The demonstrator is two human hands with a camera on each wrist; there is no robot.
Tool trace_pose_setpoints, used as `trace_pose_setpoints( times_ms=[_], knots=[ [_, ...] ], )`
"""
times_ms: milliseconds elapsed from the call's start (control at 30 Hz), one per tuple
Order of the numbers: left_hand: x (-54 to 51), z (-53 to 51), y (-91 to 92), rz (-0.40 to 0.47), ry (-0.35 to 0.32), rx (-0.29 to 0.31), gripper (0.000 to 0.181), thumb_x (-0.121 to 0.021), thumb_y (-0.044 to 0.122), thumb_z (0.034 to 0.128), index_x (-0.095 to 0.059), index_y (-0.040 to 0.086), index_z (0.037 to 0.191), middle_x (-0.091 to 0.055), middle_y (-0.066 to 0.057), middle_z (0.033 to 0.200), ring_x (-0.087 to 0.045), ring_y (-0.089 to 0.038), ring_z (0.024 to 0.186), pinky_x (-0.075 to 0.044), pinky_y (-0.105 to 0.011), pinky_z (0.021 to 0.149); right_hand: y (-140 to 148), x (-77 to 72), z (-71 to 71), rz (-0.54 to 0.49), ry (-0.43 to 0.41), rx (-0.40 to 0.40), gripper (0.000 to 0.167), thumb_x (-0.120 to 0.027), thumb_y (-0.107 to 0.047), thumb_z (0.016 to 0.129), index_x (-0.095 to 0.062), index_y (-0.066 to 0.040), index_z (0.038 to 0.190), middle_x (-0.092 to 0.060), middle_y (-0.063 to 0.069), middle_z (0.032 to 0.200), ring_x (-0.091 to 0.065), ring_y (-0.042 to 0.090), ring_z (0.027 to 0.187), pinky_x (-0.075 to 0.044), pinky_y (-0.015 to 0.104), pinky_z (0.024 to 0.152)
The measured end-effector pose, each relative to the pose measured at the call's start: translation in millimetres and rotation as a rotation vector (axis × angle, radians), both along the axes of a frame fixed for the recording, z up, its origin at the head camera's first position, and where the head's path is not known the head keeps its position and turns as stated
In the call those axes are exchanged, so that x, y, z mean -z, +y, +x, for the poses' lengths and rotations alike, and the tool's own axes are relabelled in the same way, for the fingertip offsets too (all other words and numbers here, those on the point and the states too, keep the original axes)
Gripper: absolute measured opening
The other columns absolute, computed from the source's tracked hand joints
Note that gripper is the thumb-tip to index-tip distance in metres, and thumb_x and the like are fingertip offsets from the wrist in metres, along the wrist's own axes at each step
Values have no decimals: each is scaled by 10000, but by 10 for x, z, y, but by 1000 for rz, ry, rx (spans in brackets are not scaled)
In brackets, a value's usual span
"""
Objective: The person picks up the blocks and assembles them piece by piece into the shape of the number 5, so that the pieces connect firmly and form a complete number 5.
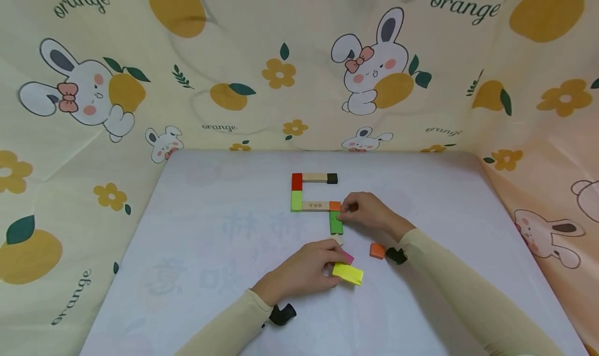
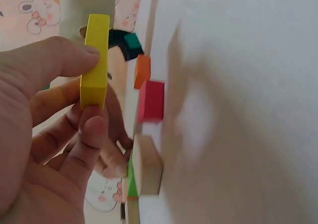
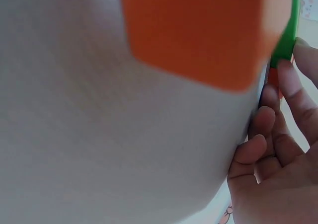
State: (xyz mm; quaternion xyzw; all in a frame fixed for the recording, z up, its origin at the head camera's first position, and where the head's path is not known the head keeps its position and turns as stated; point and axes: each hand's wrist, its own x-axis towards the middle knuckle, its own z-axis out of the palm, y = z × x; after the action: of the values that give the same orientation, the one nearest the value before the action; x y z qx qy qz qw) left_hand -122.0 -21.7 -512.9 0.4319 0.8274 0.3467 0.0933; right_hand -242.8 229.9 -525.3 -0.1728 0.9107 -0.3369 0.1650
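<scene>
In my left hand (image 1: 304,267) I pinch a yellow wooden block (image 1: 348,274) between thumb and fingers, held above the table. A pink block (image 1: 348,257) lies just beyond it, partly hidden by the hand. My right hand (image 1: 369,210) touches the right side of a green block (image 1: 336,223) and the orange block (image 1: 335,206) adjoining it. These continue a bent line: a plain wood block (image 1: 315,206), a light green block (image 1: 296,201), a red block (image 1: 297,181), another plain wood block (image 1: 315,178) and a black block (image 1: 332,178).
A pale wood block (image 1: 338,239) lies below the green one, partly behind the left hand. A loose orange block (image 1: 377,250) sits near the right wrist. The white table (image 1: 210,189) is bordered by a printed cloth (image 1: 281,34) at the back and sides.
</scene>
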Motion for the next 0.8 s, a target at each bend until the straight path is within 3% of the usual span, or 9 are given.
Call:
trace_pose_setpoints(
  times_ms=[133,367,567,800],
  knots=[
    [1,-36,-121,7,-40,-49,290,-854,185,947,-805,180,1233,-613,134,1144,-556,-30,945,-484,-135,805,-8,6,-10,-2,-4,0,255,-893,-289,930,-670,-173,976,-623,3,933,-553,226,937,-462,387,821],
    [-25,-97,-393,5,-95,-162,285,-860,162,928,-792,164,1204,-619,137,1134,-580,-58,922,-525,-182,796,-20,4,-21,-29,-16,23,389,-896,-267,925,-636,-153,1191,-646,13,979,-572,231,933,-501,378,822],
    [-20,-200,-615,9,-94,-245,279,-857,135,925,-796,151,1197,-628,134,1129,-587,-90,910,-546,-219,777,-15,13,-46,-33,-32,29,362,-900,-293,924,-661,-153,1155,-637,16,975,-556,240,959,-482,382,820],
    [42,-299,-762,-23,-90,-290,270,-851,136,928,-803,132,1194,-636,115,1113,-587,-119,915,-548,-250,797,10,21,-42,-81,-51,41,347,-889,-337,934,-675,-152,1135,-627,33,981,-549,255,971,-467,393,815]
  ],
)
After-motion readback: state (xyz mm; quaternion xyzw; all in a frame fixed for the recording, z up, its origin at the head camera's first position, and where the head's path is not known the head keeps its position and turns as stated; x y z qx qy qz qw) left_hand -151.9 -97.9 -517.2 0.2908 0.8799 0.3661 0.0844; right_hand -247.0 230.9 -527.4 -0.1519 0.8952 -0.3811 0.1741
